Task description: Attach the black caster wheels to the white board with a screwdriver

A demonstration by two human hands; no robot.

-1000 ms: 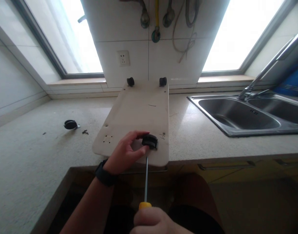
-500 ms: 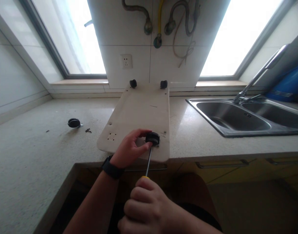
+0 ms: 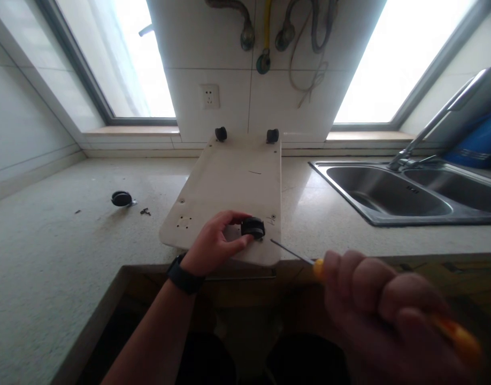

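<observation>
A cream board (image 3: 229, 184) lies on the counter, its near end at the counter's front edge. My left hand (image 3: 219, 235) grips a black caster wheel (image 3: 252, 228) at the board's near right corner. Two more casters, a left one (image 3: 220, 133) and a right one (image 3: 273, 135), stand at the far end. Screw holes (image 3: 184, 222) mark the near left corner, with no wheel on them. In my right hand (image 3: 374, 299), closed in a fist, is a screwdriver (image 3: 293, 253) with a yellow handle. Its tip points at the caster but stands apart from it, to the right.
Left of the board, a loose caster (image 3: 121, 199) and a few small screws (image 3: 145, 212) lie on the counter (image 3: 61, 240). A steel double sink (image 3: 384, 195) with a tap (image 3: 426, 120) is at the right. Pipes and a socket (image 3: 209, 97) are on the wall.
My right hand has swung to the right with the screwdriver, drawing its tip away from the caster. My left hand keeps its grip on the caster. The view has shifted slightly.
</observation>
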